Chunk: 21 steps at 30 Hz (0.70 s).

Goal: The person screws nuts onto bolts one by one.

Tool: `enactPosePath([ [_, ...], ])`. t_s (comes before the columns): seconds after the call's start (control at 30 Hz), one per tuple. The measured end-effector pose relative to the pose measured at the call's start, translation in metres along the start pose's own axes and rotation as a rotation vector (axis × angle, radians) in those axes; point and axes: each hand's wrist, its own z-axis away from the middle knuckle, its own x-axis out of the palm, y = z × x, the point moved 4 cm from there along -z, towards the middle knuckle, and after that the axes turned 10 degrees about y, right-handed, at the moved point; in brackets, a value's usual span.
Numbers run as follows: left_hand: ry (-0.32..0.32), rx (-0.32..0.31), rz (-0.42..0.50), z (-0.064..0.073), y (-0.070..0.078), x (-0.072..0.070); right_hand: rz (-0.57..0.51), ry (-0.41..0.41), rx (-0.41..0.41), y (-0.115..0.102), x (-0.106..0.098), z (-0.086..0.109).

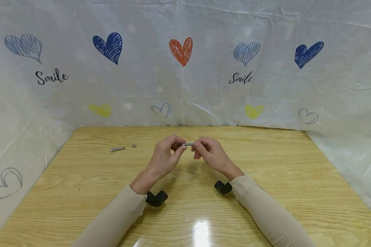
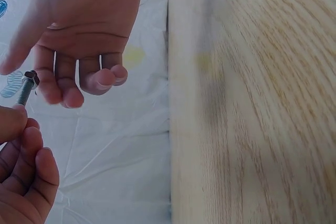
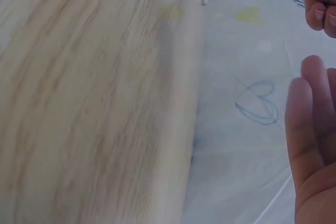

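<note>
A silvery threaded bolt [image 1: 189, 144] is held level between both hands, above the middle of the table. My left hand [image 1: 165, 154] has its thumb and index finger on either side of the bolt's left end, its other fingers loosely bent. Seen from the left wrist, a dark hex nut [image 2: 32, 78] sits at that end, by the left fingertips. Thumb and finger of my right hand [image 1: 212, 153] pinch the other end and hide it. In the right wrist view, the right hand [image 3: 315, 166] shows only partly and the bolt is out of frame.
Left of the hands, a second bolt [image 1: 117, 149] lies on the wooden table [image 1: 281, 171] with a loose nut [image 1: 134, 146] beside it. A white cloth [image 1: 204, 92] printed with hearts hangs along the back edge and sides. Black wrist mounts [image 1: 157, 199] show below the wrists.
</note>
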Motion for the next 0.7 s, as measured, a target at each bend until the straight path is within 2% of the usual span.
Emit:
enactPosePath([
  [0.17,0.000,0.001,0.000,0.0004,0.0001,-0.0009,-0.021,0.006,0.009,-0.0025,0.0013,0.0007],
  [0.33,-0.003,-0.011,0.002,0.0007,0.0002,-0.0019,-0.056,0.040,-0.038,-0.0025,0.0006,0.0012],
  [0.5,-0.002,-0.023,-0.004,0.0011,0.0007,-0.0036,-0.102,0.026,-0.077,-0.0023,0.0026,0.0003],
  [0.7,0.004,-0.016,-0.006,0.0003,0.0014,-0.0044,-0.028,0.036,-0.057,-0.0039,0.0023,0.0007],
])
